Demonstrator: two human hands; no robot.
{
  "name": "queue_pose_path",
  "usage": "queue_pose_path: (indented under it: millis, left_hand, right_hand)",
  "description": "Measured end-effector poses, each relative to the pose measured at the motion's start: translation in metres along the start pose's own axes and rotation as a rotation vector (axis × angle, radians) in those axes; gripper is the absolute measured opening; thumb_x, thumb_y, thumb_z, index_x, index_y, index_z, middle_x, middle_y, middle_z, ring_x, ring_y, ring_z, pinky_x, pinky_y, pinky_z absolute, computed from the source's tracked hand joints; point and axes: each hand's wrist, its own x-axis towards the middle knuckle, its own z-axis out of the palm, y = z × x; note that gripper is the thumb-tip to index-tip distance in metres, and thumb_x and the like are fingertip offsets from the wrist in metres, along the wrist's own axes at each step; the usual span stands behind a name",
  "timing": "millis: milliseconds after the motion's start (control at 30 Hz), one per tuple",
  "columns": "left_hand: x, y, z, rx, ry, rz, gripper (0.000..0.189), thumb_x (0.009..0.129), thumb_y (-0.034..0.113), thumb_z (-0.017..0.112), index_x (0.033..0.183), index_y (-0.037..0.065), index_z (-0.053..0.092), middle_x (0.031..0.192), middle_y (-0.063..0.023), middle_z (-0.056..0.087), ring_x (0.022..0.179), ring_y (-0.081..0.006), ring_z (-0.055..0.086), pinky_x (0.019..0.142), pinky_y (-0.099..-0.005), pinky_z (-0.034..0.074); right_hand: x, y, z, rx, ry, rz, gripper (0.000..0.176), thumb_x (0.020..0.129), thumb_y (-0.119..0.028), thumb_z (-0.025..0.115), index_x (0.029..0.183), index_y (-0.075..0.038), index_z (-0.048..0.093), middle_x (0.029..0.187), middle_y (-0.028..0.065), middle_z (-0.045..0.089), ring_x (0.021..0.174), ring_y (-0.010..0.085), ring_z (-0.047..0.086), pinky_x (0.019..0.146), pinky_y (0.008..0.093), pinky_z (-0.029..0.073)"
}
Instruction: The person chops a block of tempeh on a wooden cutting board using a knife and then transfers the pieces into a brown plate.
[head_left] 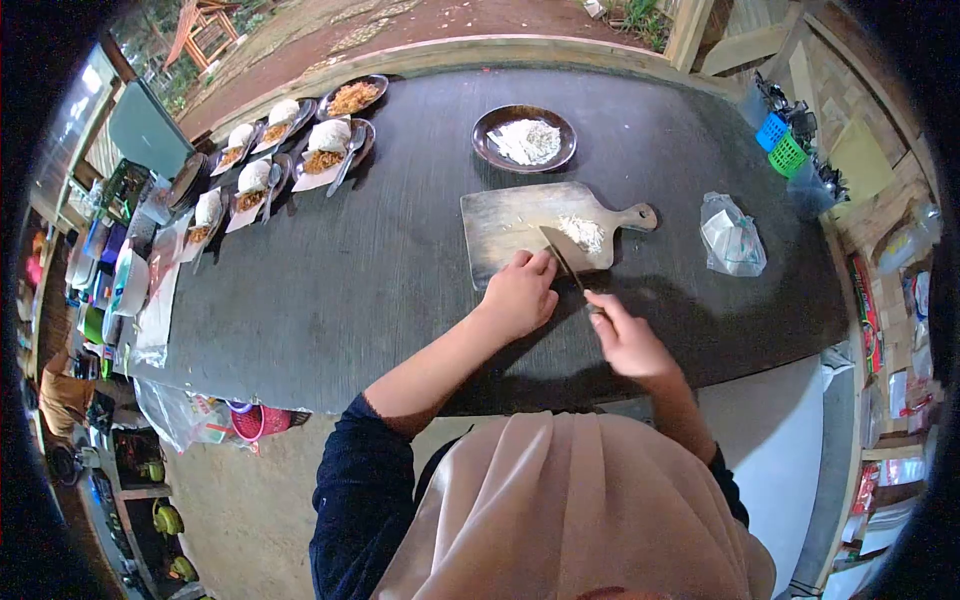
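Observation:
A wooden cutting board (500, 222) with a handle lies on the dark table in front of me. My right hand (637, 338) grips a knife (562, 252), its blade down on the board. Beside the blade, my left hand (520, 294) rests on the board's near edge with fingers curled. Whatever is under those fingers is hidden. Finely chopped white food (582, 234) is heaped right of the blade. Beyond the board sits a dark plate (484, 152) holding more chopped white food (530, 141).
Several plates with rice (330, 135), shredded food and spoons stand at the far left, near a plate of orange shreds (354, 97). A clear plastic bag (733, 238) with something white lies right. Green (787, 155) and blue baskets (771, 132) hold utensils at the right edge.

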Motion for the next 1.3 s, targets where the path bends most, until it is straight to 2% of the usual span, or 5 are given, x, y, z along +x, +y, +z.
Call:
queue_pose_path:
  millis: [267, 333, 800, 1000, 1300]
  left_hand:
    - [0.000, -0.005, 0.002, -0.031, -0.002, 0.023, 0.044, 0.079, 0.020, 0.056, 0.117, -0.002, 0.052, 0.114, -0.0142, 0.051, 0.106, -0.0339, 0.048, 0.088, -0.0410, 0.046]
    - [0.002, -0.003, -0.002, -0.032, -0.021, 0.004, 0.046, 0.079, 0.019, 0.056, 0.118, -0.003, 0.051, 0.115, -0.0142, 0.051, 0.106, -0.0342, 0.048, 0.089, -0.0408, 0.046]
    - [0.002, -0.009, -0.003, -0.087, 0.006, 0.027, 0.044, 0.079, 0.018, 0.055, 0.118, -0.003, 0.052, 0.113, -0.0155, 0.052, 0.107, -0.0349, 0.048, 0.091, -0.0415, 0.044]
    - [0.001, -0.008, -0.002, -0.066, 0.000, 0.023, 0.042, 0.079, 0.018, 0.055, 0.116, -0.003, 0.053, 0.112, -0.0157, 0.052, 0.106, -0.0356, 0.048, 0.090, -0.0416, 0.045]
    - [0.000, -0.007, -0.002, -0.077, 0.005, 0.016, 0.041, 0.079, 0.017, 0.056, 0.116, -0.002, 0.053, 0.112, -0.0155, 0.051, 0.107, -0.0351, 0.048, 0.089, -0.0419, 0.046]
  right_hand:
    - [-0.002, 0.015, 0.021, -0.067, 0.121, -0.173, 0.034, 0.093, -0.017, 0.049, 0.127, -0.013, 0.044, 0.092, 0.0257, 0.061, 0.088, 0.0426, 0.060, 0.071, 0.0462, 0.049]
    - [0.001, -0.009, -0.010, 0.011, -0.097, 0.144, 0.034, 0.094, -0.016, 0.048, 0.127, -0.012, 0.044, 0.093, 0.0254, 0.061, 0.090, 0.0409, 0.061, 0.071, 0.0443, 0.049]
    - [-0.010, 0.008, 0.013, -0.050, 0.040, -0.159, 0.035, 0.095, -0.018, 0.047, 0.129, -0.011, 0.042, 0.089, 0.0262, 0.061, 0.087, 0.0428, 0.060, 0.070, 0.0468, 0.048]
    - [-0.007, -0.001, -0.005, -0.007, -0.024, -0.040, 0.035, 0.095, -0.021, 0.046, 0.129, -0.012, 0.041, 0.106, 0.0265, 0.059, 0.100, 0.0429, 0.055, 0.078, 0.0476, 0.048]
    - [-0.007, 0.003, -0.005, -0.031, -0.009, -0.143, 0.037, 0.093, -0.018, 0.047, 0.130, -0.013, 0.039, 0.087, 0.0271, 0.062, 0.076, 0.0461, 0.060, 0.066, 0.0559, 0.046]
